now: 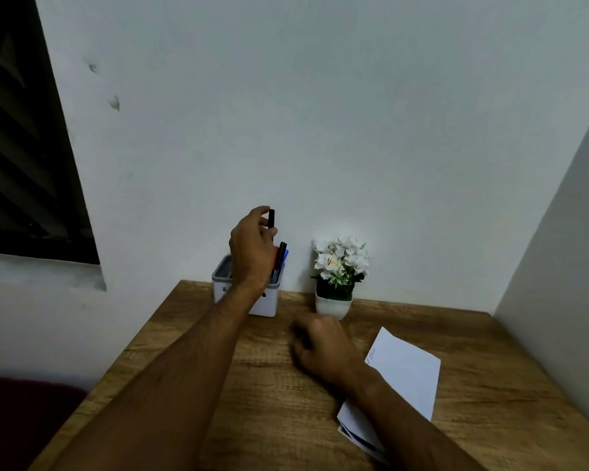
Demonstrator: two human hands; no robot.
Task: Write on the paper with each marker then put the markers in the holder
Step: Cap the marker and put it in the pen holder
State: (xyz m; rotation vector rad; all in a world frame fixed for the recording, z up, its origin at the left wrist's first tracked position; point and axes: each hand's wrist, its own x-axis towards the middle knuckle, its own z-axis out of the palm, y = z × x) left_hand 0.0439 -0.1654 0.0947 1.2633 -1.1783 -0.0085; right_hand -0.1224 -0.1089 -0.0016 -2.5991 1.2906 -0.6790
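Observation:
My left hand (250,248) is raised over the white square holder (267,302) at the back of the wooden desk, pinching a black marker (271,219) upright, its lower part hidden behind my fingers. Several markers (280,261), black, red and blue, stand in the holder's right side. My right hand (320,345) rests loosely curled on the desk, with nothing visible in it. The white paper (405,372) lies to its right, with a little writing near its left edge; my right forearm covers part of it.
A small white pot of white artificial flowers (337,277) stands right of the holder against the wall. The desk (259,402) sits in a corner, with a wall close on the right. A dark window is at the far left.

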